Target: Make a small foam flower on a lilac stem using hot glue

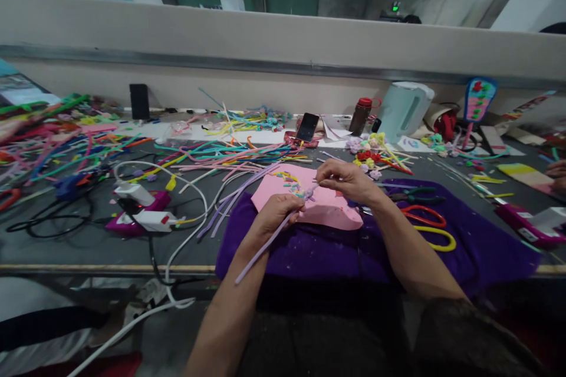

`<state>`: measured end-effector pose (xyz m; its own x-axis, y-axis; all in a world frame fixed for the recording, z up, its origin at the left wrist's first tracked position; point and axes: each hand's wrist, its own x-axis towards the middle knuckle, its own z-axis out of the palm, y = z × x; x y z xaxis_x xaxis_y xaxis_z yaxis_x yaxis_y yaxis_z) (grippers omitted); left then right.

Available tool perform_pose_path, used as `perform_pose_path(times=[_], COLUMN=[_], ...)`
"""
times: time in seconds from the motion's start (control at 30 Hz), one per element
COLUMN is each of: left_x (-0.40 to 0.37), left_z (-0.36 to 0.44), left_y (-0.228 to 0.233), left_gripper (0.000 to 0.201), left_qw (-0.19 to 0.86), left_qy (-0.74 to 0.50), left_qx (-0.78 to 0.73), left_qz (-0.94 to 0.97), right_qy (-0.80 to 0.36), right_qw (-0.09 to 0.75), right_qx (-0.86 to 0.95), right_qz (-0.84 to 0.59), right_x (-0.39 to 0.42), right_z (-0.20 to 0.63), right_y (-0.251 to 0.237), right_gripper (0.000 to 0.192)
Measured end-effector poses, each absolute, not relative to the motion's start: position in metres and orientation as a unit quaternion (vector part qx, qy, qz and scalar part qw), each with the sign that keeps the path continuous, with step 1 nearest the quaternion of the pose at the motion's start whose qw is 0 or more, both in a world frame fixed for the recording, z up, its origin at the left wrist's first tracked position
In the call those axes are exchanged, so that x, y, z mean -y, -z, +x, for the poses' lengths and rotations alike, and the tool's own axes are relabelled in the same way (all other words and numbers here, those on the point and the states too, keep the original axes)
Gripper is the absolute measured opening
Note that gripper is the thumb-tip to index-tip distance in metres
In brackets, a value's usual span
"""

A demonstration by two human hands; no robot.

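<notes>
A lavender pipe cleaner (264, 252) runs through my left hand (279, 212), whose fingers are closed on it, and its long tail hangs toward me. Between my hands is a small coiled lavender shape (309, 192). My right hand (342, 179) pinches a lavender strand leading out of that coil. Beneath both hands lies a pink sheet (274, 185) with a curved row of yellow, pink and teal bits (289, 178). The sheet rests on a purple cloth (283, 256). Several loose lavender pipe cleaners (234, 197) spread left of the sheet.
Right of my right hand lie pliers (420, 195) and red and yellow scissor handles (435, 238). A power strip (141, 215) with white cables is on the left. Behind are piled pipe cleaners (230, 153), a phone (307, 126), a bottle (361, 116) and a kettle (402, 109).
</notes>
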<state>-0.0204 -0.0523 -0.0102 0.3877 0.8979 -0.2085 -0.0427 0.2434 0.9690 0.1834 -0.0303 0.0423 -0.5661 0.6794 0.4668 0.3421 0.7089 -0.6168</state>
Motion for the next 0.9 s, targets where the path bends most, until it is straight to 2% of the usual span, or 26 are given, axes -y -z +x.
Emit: perform_pose_path(times=[0.27, 0.9], left_x=[0.0509, 0.0535], left_z=[-0.0211, -0.0200], left_y=[0.0142, 0.0117], left_gripper=[0.018, 0.018], left_qw=[0.654, 0.630], left_qy=[-0.341, -0.316], left_qx=[-0.407, -0.435], left_qz=[0.539, 0.561], right_qy=[-0.246, -0.181], right_qw=[0.308, 0.314], right_qx=[0.879, 0.896], right_qz=[-0.267, -0.256], right_x=[0.0322, 0.0341], right_z=[0.1831, 0.1749], right_y=[-0.0442, -0.0371], right_gripper=[0.013, 0.008])
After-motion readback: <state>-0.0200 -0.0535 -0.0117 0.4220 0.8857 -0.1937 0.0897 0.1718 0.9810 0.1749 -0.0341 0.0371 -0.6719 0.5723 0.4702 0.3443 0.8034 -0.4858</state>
